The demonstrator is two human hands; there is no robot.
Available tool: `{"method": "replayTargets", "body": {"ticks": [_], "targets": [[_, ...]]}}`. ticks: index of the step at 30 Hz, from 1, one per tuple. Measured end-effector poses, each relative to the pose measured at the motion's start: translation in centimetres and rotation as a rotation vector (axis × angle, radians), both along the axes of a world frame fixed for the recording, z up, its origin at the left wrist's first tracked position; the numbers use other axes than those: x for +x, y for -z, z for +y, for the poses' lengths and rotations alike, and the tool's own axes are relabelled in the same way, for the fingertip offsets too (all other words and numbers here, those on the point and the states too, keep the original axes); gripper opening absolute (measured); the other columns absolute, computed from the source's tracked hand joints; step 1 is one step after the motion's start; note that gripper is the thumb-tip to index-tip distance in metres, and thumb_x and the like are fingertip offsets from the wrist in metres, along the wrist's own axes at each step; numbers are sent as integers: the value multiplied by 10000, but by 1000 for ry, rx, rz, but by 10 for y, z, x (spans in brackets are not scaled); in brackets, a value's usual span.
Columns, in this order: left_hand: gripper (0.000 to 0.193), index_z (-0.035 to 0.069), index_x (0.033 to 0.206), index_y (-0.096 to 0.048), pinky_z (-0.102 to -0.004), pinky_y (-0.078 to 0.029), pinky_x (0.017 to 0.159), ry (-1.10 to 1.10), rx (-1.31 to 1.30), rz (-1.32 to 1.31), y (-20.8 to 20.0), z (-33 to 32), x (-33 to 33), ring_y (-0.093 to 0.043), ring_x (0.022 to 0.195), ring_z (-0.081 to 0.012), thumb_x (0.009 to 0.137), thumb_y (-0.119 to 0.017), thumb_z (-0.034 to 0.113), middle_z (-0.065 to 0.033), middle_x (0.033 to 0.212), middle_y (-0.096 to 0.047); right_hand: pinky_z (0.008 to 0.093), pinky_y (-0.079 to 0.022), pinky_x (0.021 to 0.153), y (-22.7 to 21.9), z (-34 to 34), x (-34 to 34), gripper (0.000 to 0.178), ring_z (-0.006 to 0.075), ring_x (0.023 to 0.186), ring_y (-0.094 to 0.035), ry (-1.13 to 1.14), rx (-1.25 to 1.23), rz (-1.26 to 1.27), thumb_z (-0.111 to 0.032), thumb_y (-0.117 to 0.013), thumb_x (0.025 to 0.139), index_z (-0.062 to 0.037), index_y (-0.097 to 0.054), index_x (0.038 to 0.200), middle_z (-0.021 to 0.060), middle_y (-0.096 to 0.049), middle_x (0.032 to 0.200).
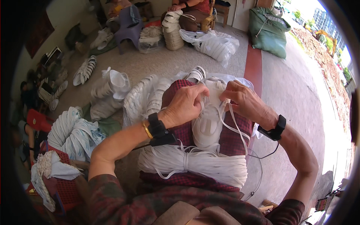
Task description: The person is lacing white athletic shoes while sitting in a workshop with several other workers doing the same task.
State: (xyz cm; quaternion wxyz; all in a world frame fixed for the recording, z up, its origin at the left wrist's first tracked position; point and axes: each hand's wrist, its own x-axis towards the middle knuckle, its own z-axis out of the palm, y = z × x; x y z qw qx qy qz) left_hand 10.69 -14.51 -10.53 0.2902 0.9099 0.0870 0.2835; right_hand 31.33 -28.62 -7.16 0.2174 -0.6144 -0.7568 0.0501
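Note:
A white shoe upper [207, 129] lies on my lap over dark red checked cloth, its toe pointing toward me. My left hand [184, 105] is closed in a pinch at the left side of its lace opening, with a strand of white lace at the fingertips. On the opposite side, my right hand [245, 103] pinches the white shoelace [237, 129], which hangs in loops over the cloth. Nearer my body, a thick tied bundle of white shoelaces [213, 167] rests across my lap. The fingertips partly hide the eyelets.
Bagged stacks of white uppers [140, 99] stand on the floor ahead and left. A red basket [69, 180] with cloth over it is at my left. Farther off are a purple chair [129, 28], a seated person [193, 11] and a green sack [267, 33].

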Motion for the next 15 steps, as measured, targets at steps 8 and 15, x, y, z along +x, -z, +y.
{"method": "replayTargets", "body": {"ticks": [8, 15], "targets": [[192, 30, 909, -607, -395, -518, 886, 431, 816, 114, -41, 37, 13, -590, 1025, -287, 748, -711, 50, -102, 1010, -559, 366, -530, 875, -7, 4, 0, 293, 268, 1019, -530, -216, 35, -487, -180, -802, 688, -65, -698, 937, 65, -578, 1015], [164, 16, 873, -687, -441, -494, 858, 479, 652, 567, -57, 31, 29, -587, 1011, -330, 716, -652, 51, -137, 1034, -578, 377, -491, 865, -9, 2, 11, 203, 276, 979, -530, -150, -129, -194, 5, -651, 738, -93, -760, 879, 63, -629, 961]]}}
